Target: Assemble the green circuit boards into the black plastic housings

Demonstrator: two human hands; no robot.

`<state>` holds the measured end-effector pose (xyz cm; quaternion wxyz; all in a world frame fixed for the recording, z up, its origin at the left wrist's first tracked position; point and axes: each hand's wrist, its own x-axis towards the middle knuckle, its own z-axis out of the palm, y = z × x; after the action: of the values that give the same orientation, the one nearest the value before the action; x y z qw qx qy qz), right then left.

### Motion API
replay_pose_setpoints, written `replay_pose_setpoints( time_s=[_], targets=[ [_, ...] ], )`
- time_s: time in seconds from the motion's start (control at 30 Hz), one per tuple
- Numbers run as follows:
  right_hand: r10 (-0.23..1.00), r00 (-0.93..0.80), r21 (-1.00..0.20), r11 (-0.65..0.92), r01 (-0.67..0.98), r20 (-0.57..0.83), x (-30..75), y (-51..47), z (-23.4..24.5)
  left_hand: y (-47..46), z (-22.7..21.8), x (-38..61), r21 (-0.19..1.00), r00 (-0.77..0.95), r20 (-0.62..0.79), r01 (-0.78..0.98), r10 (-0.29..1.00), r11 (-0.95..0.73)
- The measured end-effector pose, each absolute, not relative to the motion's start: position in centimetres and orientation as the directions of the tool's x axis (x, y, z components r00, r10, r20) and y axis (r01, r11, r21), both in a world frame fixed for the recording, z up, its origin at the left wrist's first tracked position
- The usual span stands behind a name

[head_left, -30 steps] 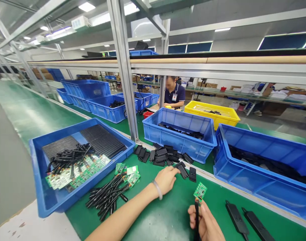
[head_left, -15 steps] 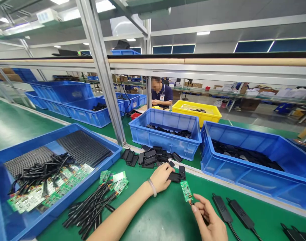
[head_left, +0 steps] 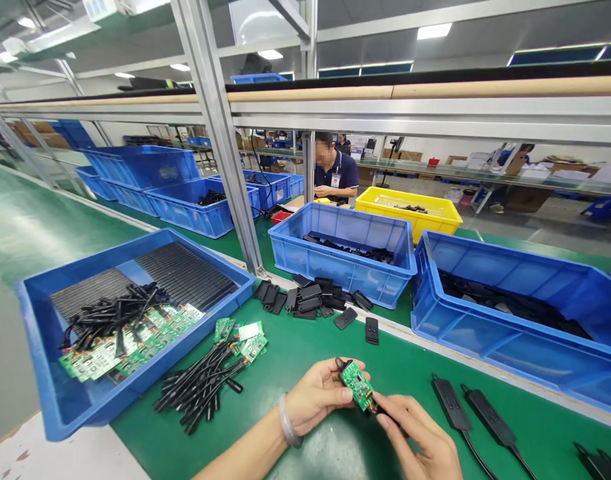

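Observation:
My left hand [head_left: 315, 395], with a bracelet on the wrist, is closed around a black plastic case [head_left: 341, 363], mostly hidden behind a green circuit board [head_left: 355, 383]. The board lies over the case, tilted; whether it is fully seated I cannot tell. My right hand [head_left: 419, 433] pinches the board's black cable by its coloured wires, at the board's lower end. Beyond my hands lie two loose black case pieces [head_left: 372, 331] and a heap of black cases [head_left: 310, 297]. Left of my left hand is a bundle of boards with black cables [head_left: 203, 387].
A blue tray [head_left: 43, 373] at left holds boards, cables and dark ribbed rows. Blue bins [head_left: 335, 263] with black parts stand behind, and a yellow bin [head_left: 435, 222] farther back. Closed black cases with cables [head_left: 450, 403] lie at right. A metal post [head_left: 225, 147] rises behind. A person [head_left: 338, 173] sits opposite.
My left hand has drawn back from the heap with a black case. The circuit board and case are now together between my hands. The view has shifted slightly.

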<state>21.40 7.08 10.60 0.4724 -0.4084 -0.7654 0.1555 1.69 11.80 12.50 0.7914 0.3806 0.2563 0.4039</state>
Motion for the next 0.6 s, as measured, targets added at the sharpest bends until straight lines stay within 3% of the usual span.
replay_pose_setpoints(
  time_s=[0.23, 0.43, 0.6],
  targets=[
    [0.786, -0.204, -0.643, 0.601, 0.475, 0.584, 20.3, 7.2, 9.8, 10.9, 11.8, 2.2, 0.79, 0.538, -0.124, -0.456, 0.834, 0.411],
    [0.844, -0.114, -0.706, 0.505, 0.497, 0.523, 18.5, 6.9, 8.5, 10.6, 10.8, 3.4, 0.837, 0.293, -0.246, -0.416, 0.924, 0.355],
    [0.904, -0.019, -0.766, 0.373, 0.523, 0.427, 18.1, 6.7, 8.3, 10.6, 10.5, 3.4, 0.877, 0.212, -0.251, -0.364, 0.944, 0.315]
  ],
)
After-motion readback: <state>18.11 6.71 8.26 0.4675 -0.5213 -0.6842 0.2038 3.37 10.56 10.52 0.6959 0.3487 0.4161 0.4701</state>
